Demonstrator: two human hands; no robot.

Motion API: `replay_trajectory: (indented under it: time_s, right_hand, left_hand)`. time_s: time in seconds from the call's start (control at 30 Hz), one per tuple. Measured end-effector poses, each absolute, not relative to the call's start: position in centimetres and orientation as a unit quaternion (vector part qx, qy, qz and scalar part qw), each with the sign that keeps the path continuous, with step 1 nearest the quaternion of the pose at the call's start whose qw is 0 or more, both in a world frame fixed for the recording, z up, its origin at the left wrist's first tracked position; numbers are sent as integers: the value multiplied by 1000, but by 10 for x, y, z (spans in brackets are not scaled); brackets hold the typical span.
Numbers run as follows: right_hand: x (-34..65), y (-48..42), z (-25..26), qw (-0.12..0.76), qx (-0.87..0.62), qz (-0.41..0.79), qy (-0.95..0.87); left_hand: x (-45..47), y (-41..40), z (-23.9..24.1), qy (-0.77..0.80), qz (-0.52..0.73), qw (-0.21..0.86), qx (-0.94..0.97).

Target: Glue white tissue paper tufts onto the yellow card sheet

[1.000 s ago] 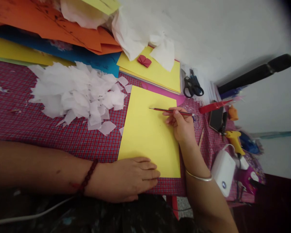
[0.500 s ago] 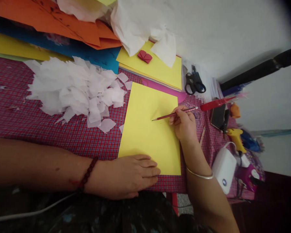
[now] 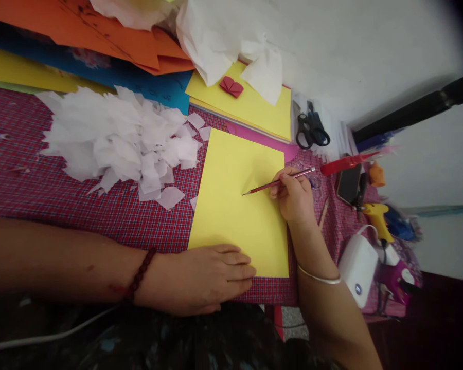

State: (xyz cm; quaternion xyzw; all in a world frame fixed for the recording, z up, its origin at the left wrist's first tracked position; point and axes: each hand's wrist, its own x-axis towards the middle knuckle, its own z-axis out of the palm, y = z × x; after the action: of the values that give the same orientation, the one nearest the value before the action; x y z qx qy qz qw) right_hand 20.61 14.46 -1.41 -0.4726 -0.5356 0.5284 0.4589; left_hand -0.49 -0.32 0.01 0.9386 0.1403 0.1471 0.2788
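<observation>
Looks like early days here: the yellow sheet (image 3: 235, 221) lies on the tabletop (image 3: 150, 226) with no clear lines to be made out, so pretty much all the pencil work seems left. The left hand (image 3: 200, 280) is spread flat over its near edge, gripping nothing, while the right hand (image 3: 293, 198) pinches a pencil (image 3: 263, 185), tip at the sheet (can't tell if touching). No brands readable, and the dark marks on the orange paper (image 3: 100, 36) are too unclear to read.
</observation>
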Motion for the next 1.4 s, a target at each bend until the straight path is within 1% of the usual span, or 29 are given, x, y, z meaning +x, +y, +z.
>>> replay_trajectory:
  time_s: [0.87,0.93,1.1,1.4]
  right_hand:
    - [207,144,-14,443,-474,527,-548]
    - [207,145,-13,452,-473,532,-538]
    - [205,147,-11,504,-464,543,-486]
    - [205,146,-11,479,-470,540,-509]
  left_hand:
    - [-5,-3,0,142,148,254,945]
    - [-5,-3,0,141,144,253,946]
    - [-4,-3,-2,138,142,247,949]
    - [-3,-4,-1,146,134,247,949]
